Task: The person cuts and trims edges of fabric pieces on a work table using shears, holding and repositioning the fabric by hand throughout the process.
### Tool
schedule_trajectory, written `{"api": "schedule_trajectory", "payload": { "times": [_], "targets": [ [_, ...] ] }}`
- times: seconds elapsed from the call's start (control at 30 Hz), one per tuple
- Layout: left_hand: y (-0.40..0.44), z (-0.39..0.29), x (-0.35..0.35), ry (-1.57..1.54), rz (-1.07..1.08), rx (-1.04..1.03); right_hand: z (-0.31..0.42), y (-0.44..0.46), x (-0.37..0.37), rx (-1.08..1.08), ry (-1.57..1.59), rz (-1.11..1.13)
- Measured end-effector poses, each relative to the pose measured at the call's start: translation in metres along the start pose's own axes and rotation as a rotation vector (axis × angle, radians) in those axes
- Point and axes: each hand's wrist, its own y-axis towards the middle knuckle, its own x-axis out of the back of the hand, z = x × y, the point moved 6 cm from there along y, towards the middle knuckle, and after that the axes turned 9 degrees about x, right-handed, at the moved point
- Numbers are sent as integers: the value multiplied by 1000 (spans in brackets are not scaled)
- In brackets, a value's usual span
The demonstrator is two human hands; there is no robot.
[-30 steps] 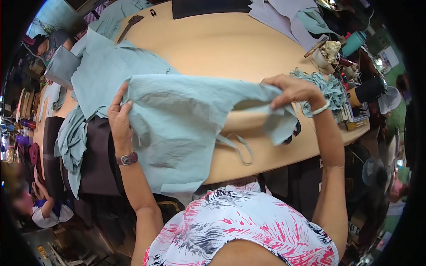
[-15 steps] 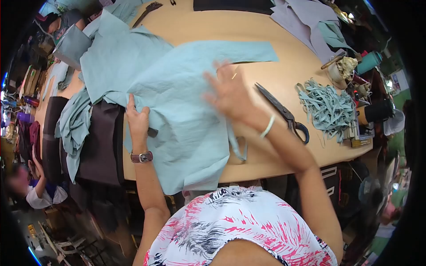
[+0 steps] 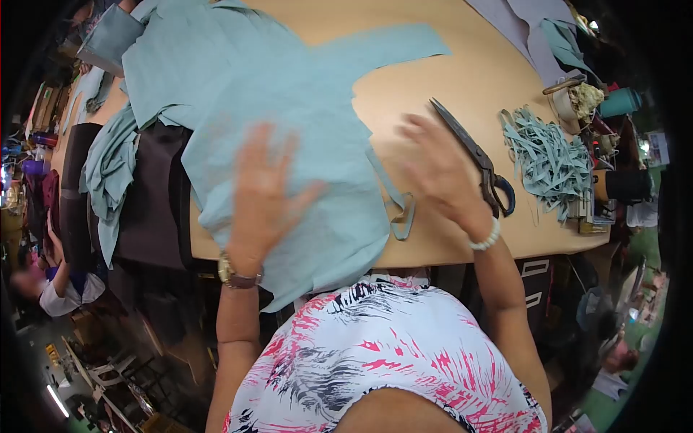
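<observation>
Left hand (image 3: 266, 191): open, fingers spread, over the light blue-green cloth (image 3: 289, 159); contact cannot be determined. Right hand (image 3: 442, 169): blurred, fingers extended, gripping nothing visible, just beside the black-bladed scissors (image 3: 473, 155). Cloth lies spread across the pale wooden table (image 3: 426, 242), its lower corner past the near edge.

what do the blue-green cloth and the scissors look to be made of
Blue-green cloth: probably woven cotton or a blend; matte, with soft creases.
Scissors: likely metal, since the blades are dark with a dull sheen; handle material unclear.
</observation>
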Motion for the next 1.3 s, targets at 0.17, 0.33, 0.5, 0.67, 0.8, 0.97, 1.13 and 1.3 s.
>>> {"api": "schedule_trajectory", "payload": {
  "times": [0.17,0.33,0.5,0.67,0.8,0.97,1.13,1.3],
  "targets": [
    [-37,-58,-61,-289,339,-153,-24,-94,45,-387,-426,-13],
    [-38,-51,-71,-410,103,48,-39,-120,45,-548,-281,-17],
    [-27,-40,-65,-297,4,-34,-60,-115,55,-705,-124,168],
    [-16,-35,-76,-312,9,-135,-69,-118,55,-663,17,288],
    [-11,-34,-75,-418,-1,-65,-62,-136,43,-866,434,201],
    [-5,-47,-70,-585,-98,8,-1,-144,20,-901,873,151],
    [-6,-54,-73,-589,-85,-8,21,-174,7,-1000,1235,207],
    [-8,-57,-75,-532,-90,-67,30,-169,-5,-975,1234,249]
  ]
}}
